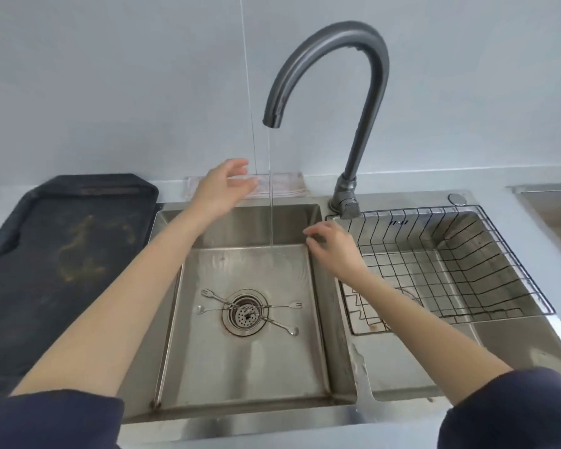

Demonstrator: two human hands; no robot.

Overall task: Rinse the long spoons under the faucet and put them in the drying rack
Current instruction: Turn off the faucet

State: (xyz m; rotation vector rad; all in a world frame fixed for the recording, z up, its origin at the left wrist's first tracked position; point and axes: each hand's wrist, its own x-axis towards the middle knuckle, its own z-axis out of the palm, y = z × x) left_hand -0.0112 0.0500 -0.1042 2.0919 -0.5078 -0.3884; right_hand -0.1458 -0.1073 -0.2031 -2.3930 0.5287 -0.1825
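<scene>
Two long thin metal spoons (250, 311) lie crossed over the drain (245, 314) on the floor of the left sink basin (246, 361). A dark gooseneck faucet (331, 76) runs a thin stream of water (270, 189) into that basin. My left hand (222, 186) hovers open to the left of the stream, above the basin's back edge. Right of the stream, my right hand (332, 247) is held open over the divider between the basins. Neither hand holds anything. A black wire drying rack (499, 241) sits in the right basin, with nothing in it.
A dark tray (55, 254) with yellowish stains lies on the counter left of the sink. A folded cloth (282, 186) rests behind the sink against the wall. Another steel edge (548, 199) shows at far right.
</scene>
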